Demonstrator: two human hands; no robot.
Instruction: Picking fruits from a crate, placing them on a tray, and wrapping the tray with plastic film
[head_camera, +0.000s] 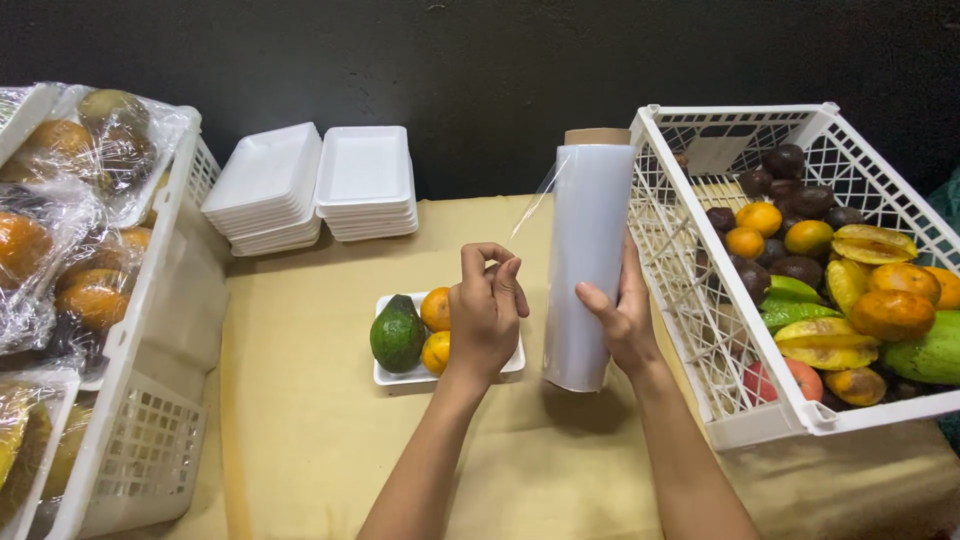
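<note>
My right hand grips an upright roll of clear cling film standing on the table. My left hand pinches the loose edge of the film, which stretches up toward the roll's top. Just behind my left hand lies a white foam tray holding a green avocado and two oranges, partly hidden by the hand.
A white crate of mixed fruit stands at the right, close to the roll. At the left, a white crate holds film-wrapped fruit trays. Two stacks of empty foam trays sit at the back on the tan tablecloth.
</note>
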